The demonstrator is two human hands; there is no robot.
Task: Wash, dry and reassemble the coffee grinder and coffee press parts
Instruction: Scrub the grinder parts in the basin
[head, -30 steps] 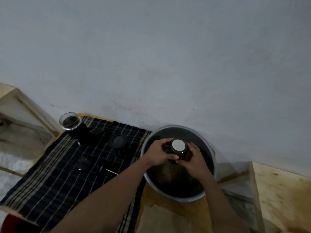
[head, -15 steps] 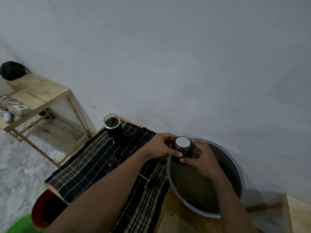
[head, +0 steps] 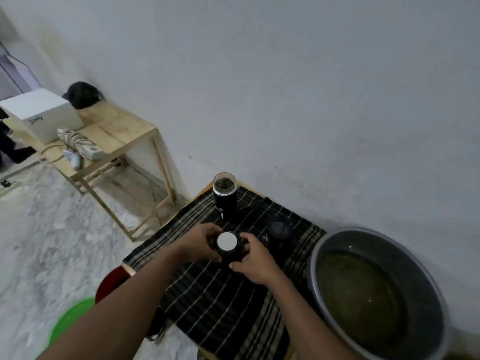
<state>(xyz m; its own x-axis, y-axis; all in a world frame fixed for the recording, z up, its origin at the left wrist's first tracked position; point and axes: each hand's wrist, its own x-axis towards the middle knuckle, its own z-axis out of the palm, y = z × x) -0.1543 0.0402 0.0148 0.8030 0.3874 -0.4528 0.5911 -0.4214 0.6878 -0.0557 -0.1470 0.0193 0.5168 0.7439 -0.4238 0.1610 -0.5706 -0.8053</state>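
1. Both hands are wrapped round the same dark cylinder part (head: 228,252) with the white round cap on top: left hand (head: 201,242) cups its left side, right hand (head: 253,258) its right, fingers curled tight on it. So clenched on the part, not loose.
2. I see it held upright over the striped cloth (head: 233,307), about the middle of the cloth, long axis pointing straight up at my camera. I can't tell if its base is touching the cloth or just above it.
3. Next move, I'd guess, is set it down or twist it. Both hands are equally near, so either can let go first.
4. Past the hands, toward the cloth's far edge, a small dark lid-like piece (head: 280,229) and the tall black jar (head: 225,201) stand.
5. Metal basin (head: 322,245) of murky water sits off the cloth's right edge.
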